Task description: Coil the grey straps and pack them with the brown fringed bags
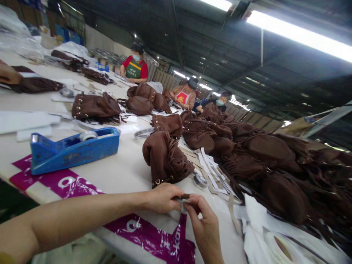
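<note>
My left hand (165, 198) pinches a short brown leather strip (185, 196), probably part of a strap; most of it is hidden by the fingers. From the right, my right hand (205, 220) grips the same strip between thumb and fingers. A small whitish piece (183, 206), paper or tape, shows between the two hands. Just beyond them a brown fringed bag (166, 159) with gold eyelets lies on the table (126, 161). Below my hands, purple printed plastic (154, 234) covers the table's near edge.
A blue tape dispenser (75, 148) stands at left. Piled brown bags (271, 150) fill the right side, with paper strips (211, 170) before them. A tape roll (279, 247) lies near right. Another person's hand (9, 73) is at far left; co-workers (134, 68) stand across the table.
</note>
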Demonstrator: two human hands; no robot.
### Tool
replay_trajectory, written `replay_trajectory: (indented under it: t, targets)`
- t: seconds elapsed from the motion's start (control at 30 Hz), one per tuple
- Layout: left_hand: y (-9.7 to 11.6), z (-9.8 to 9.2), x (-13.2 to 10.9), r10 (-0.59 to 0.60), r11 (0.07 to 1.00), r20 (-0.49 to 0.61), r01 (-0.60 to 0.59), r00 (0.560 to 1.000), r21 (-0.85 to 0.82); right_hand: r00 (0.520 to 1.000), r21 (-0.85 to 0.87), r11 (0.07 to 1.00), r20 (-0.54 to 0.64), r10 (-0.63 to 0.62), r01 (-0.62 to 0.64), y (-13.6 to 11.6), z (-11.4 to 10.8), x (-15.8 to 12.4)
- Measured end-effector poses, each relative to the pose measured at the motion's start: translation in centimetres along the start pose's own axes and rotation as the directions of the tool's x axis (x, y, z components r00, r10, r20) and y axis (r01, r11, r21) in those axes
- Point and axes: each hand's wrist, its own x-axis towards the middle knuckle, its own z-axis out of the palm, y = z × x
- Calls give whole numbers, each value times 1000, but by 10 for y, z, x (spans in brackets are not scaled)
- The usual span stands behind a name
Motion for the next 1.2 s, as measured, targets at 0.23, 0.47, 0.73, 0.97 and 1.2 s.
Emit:
replay_trajectory:
  t: [0.23,0.47,0.73,0.97,1.2]
  targets:
    - [4,-1,-1,82,987,-26,-78,996,141,990,89,988,-43,132,-128,-1,3,-1]
    - [7,7,0,-8,980,-79,24,997,199,970,113,964,75,231,-239,1,-5,5]
    - [13,0,0,-42,961,3,40,999,275,970,-347,907,136,-202,238,-12,-16,12]
    - [7,2,3,32,966,48,-43,998,255,870,-458,783,-43,-492,420,-3,2,7]
    - [6,4,3,32,977,-21,-26,999,213,929,-381,889,-162,-333,252,10,12,8]
